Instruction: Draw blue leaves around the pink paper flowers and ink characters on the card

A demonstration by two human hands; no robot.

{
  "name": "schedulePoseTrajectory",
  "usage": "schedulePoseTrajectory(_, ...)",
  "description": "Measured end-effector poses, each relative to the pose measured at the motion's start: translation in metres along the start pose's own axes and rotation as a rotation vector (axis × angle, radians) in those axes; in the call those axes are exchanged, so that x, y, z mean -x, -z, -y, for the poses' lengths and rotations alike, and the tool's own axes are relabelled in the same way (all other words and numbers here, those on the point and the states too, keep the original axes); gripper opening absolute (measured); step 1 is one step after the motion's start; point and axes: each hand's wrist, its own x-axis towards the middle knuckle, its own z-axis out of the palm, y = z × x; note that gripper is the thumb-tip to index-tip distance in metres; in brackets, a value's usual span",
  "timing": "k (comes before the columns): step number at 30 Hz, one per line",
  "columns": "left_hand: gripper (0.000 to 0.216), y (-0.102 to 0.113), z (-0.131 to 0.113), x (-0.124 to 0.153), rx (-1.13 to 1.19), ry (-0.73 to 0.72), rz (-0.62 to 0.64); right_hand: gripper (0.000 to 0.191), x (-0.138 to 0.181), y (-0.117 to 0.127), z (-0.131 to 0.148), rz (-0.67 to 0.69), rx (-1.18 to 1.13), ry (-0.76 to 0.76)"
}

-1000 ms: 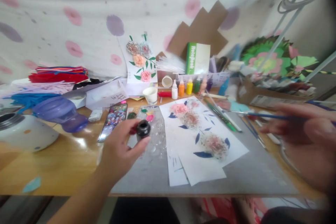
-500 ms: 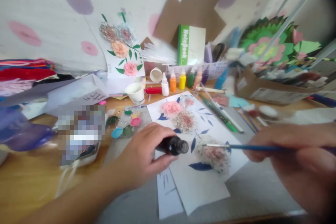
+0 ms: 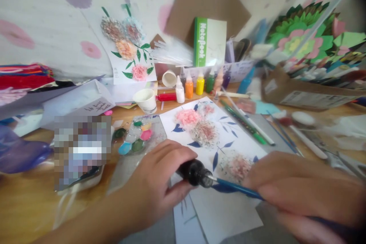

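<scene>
My left hand (image 3: 162, 175) is wrapped round a small dark bottle (image 3: 190, 171), tipped so its uncovered neck points right. A blue paintbrush (image 3: 240, 187) is pinched in my right hand (image 3: 305, 190), and its bristle end is at the mouth of the bottle; the tip itself is hidden inside or behind the rim. Under both hands lies a white sheet of paper (image 3: 228, 217) with dark blue painted leaves. On it sit a pink textured flower (image 3: 187, 117) and speckled grey-pink flowers (image 3: 205, 133); my right hand partly covers the lower one.
Left of the sheet is a paint palette (image 3: 137, 133) beside a phone-like device (image 3: 82, 156). Several paint bottles (image 3: 200, 84) and a paper cup (image 3: 145, 101) stand behind. Green pens (image 3: 243, 124) lie right, with scissors (image 3: 340, 160) beyond. A finished flower picture (image 3: 128, 49) leans at the back.
My right hand has brought the brush down and left, from over the lower flower to the bottle's mouth. The bottle has shifted slightly down and right in view.
</scene>
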Motion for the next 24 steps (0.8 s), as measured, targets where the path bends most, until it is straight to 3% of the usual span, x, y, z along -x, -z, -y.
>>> schedulePoseTrajectory(1,0.029,0.000,0.000,0.000,-0.002,-0.003,0.003,0.011,-0.004,0.004,0.000,0.148,0.025,0.060)
schedulePoseTrajectory(3,0.029,-0.001,-0.001,0.000,0.001,-0.010,0.003,0.006,-0.011,0.008,-0.001,0.278,0.087,0.179)
schedulePoseTrajectory(8,0.027,-0.001,-0.001,-0.002,0.000,-0.014,0.007,0.010,-0.015,0.005,-0.005,0.235,0.129,0.250)
schedulePoseTrajectory(10,0.026,-0.001,-0.001,-0.002,-0.003,-0.005,0.004,0.007,-0.009,0.009,-0.007,0.236,0.135,0.198)
schedulePoseTrajectory(12,0.025,0.000,-0.001,-0.002,-0.003,0.004,-0.002,0.017,-0.001,0.016,-0.009,0.207,0.156,0.116)
schedulePoseTrajectory(18,0.025,-0.001,0.000,-0.001,-0.002,0.010,-0.041,0.017,0.012,0.023,-0.010,-0.031,0.167,-0.219)
schedulePoseTrajectory(24,0.026,-0.003,0.000,0.000,0.020,0.031,-0.073,0.014,0.007,0.017,-0.008,-0.014,0.157,-0.229)
